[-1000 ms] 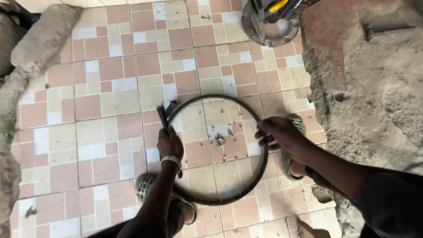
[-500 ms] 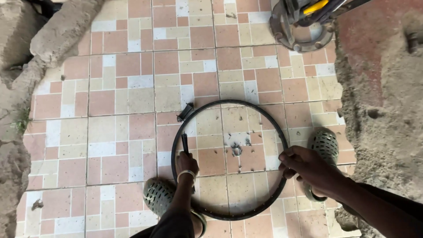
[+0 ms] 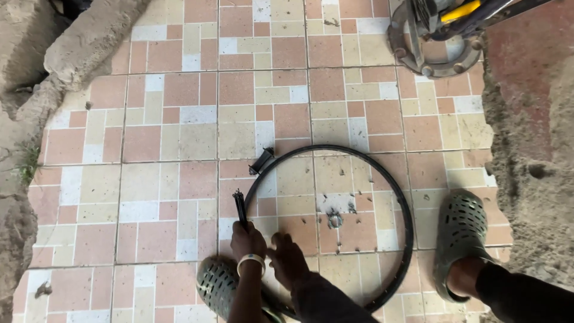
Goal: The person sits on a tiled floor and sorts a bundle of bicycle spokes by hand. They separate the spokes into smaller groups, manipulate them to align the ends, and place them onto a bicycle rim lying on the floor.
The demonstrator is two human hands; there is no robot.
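Observation:
A black bicycle rim [image 3: 407,216] lies flat on the tiled floor in front of me. My left hand [image 3: 247,241], with a white band at the wrist, is shut on a bundle of thin black spokes [image 3: 240,206] that points away from me, just outside the rim's left arc. Right beside it, my right hand [image 3: 288,258] rests over the rim's near-left arc with its fingers curled toward the left hand. I cannot make out what those fingers grip. A short black cylindrical part [image 3: 262,160] lies against the rim's far-left edge. Small metal bits [image 3: 333,220] sit inside the ring.
My feet wear grey-green perforated clogs, one [image 3: 217,288] under my hands, the other [image 3: 460,238] just outside the rim's right side. A round metal stand [image 3: 433,45] with a yellow tool is at top right. Rough concrete edges [image 3: 532,179] border the tiles on both sides.
My right hand has left the rim's right side and come across to the near-left arc beside my left hand. The left hand and spokes have drawn back toward me.

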